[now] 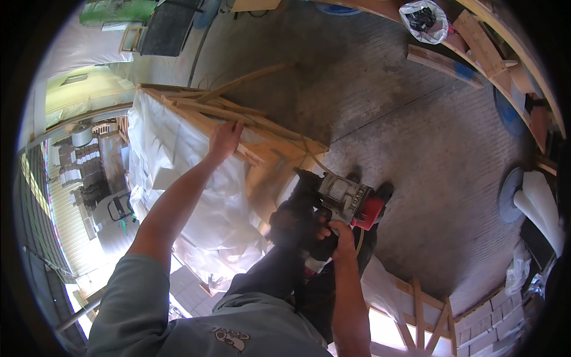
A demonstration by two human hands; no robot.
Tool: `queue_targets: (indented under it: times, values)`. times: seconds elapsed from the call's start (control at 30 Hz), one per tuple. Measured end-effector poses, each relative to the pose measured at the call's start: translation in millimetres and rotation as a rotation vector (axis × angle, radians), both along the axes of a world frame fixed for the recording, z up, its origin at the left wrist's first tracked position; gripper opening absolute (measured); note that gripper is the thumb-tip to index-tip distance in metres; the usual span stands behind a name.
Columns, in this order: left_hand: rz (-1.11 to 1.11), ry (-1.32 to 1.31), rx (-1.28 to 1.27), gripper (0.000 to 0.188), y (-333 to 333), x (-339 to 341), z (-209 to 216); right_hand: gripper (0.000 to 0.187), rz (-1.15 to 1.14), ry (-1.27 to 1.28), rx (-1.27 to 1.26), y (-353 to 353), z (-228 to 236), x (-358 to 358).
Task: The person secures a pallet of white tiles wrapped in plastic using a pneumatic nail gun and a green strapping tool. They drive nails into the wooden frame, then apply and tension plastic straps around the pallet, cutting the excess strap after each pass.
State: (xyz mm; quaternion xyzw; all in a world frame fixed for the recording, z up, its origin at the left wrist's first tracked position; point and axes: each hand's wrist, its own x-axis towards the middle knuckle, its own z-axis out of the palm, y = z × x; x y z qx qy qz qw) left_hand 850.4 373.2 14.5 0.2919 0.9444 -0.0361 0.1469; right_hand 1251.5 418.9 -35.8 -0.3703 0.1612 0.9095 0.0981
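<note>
My right hand (341, 238) is wrapped round the handle of a grey, black and red nail gun (346, 197), held in front of my legs. Its dark nose points left, toward the end of a wooden crate. A thin yellowish hose (360, 243) runs beside my right hand. My left arm reaches forward, and the left hand (225, 140) is closed at the edge of the crate's top board (193, 118); its fingertips are partly hidden. Translucent plastic sheeting (178, 160) covers the crate on the left.
Loose wooden strips (250, 80) lie across the crate's far side. Concrete floor (404, 131) stretches ahead and right. At the upper right, a white bag (423, 21) of dark pieces sits near planks (446, 64). A wooden frame (419, 315) stands at the lower right, near stacked pale blocks (491, 324).
</note>
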Motion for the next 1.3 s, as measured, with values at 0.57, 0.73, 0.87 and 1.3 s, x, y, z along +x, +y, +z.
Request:
queue_targets:
  times: [0.57,0.73,0.87,1.3]
  values:
    - [0.033,-0.092,0.132,0.039,-4.1,-3.9,-14.6,0.014,0.224,-0.375,0.173,21.1,-282.9,22.7]
    - [0.135,-0.111,0.119,0.038,3.5,-1.1,-18.2,0.013,0.081,-0.222,-0.117,18.6,-379.3,-2.7]
    - [0.088,-0.111,0.082,0.036,11.0,7.1,-17.0,0.014,0.059,-0.205,-0.169,16.8,-416.2,-16.7]
    - [0.029,-0.086,0.064,0.035,21.5,19.1,-24.7,0.013,0.113,-0.284,-0.226,20.9,-448.8,-44.1]
